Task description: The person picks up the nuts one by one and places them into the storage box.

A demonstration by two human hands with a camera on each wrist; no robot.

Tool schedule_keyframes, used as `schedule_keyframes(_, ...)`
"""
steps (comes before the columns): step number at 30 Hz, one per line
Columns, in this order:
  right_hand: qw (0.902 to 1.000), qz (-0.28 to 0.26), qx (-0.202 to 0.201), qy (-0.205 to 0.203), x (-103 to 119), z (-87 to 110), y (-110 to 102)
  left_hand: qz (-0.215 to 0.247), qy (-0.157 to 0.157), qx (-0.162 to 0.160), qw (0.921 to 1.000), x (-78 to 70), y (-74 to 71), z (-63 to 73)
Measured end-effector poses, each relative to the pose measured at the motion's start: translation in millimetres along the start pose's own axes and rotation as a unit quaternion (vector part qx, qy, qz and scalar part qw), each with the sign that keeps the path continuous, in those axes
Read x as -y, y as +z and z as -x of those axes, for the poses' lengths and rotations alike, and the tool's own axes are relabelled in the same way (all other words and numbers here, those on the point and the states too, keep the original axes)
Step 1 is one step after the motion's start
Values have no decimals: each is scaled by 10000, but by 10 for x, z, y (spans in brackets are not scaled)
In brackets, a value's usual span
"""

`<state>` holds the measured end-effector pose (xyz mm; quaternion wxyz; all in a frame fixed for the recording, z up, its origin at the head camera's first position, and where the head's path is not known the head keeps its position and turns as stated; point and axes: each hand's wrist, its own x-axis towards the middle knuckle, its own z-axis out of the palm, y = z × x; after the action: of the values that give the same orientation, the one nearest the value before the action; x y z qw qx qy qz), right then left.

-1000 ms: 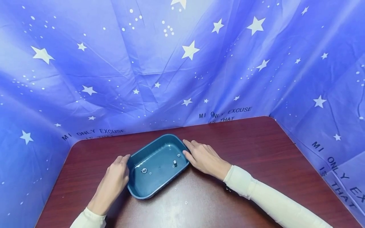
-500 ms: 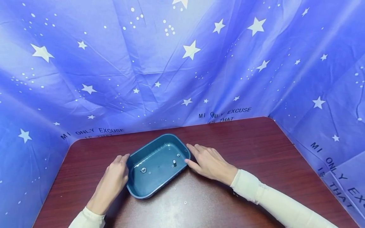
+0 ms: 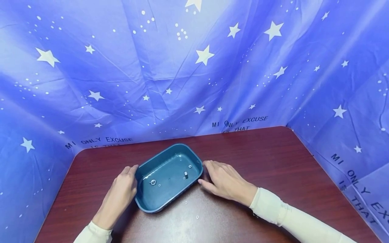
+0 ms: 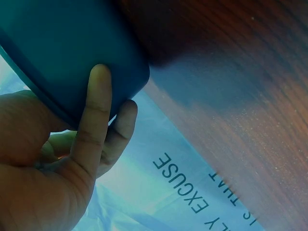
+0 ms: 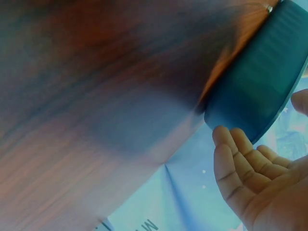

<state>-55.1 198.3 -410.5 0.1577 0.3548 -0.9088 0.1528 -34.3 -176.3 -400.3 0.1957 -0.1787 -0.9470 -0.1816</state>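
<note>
A teal rectangular plastic tray (image 3: 168, 189) stands slanted on the table. Inside it lie a large metal nut (image 3: 153, 182), a second nut standing on its side (image 3: 186, 174) and several tiny ring-like pieces (image 3: 190, 166). My left hand (image 3: 118, 194) is at the tray's left end; the left wrist view shows extended fingers (image 4: 99, 96) against its outer wall. My right hand (image 3: 226, 180) is beside the right end, fingers extended, thumb apart from the wall. In the right wrist view its fingertips overlap the tray's outline; whether they touch it I cannot tell.
Two tiny rings lie on the reddish-brown wooden table (image 3: 258, 162) in front of the tray, one nearer (image 3: 197, 217) and one farther (image 3: 186, 203). A blue curtain with white stars (image 3: 170, 67) rises behind the table and along its sides.
My right hand has drawn off the tray's right end, sliding right and toward me. The left hand and the tray have stayed in place.
</note>
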Motion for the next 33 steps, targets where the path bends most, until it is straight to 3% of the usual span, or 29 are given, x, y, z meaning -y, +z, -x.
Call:
schedule_keyframes(22,9881,567,5,-1428,171,58,-19,29,-105,28,9999,7,3,25)
schedule_keyframes(33,9816,728,-5,-1767,256,69,-23,46,-123,4,9999,-4,4,19)
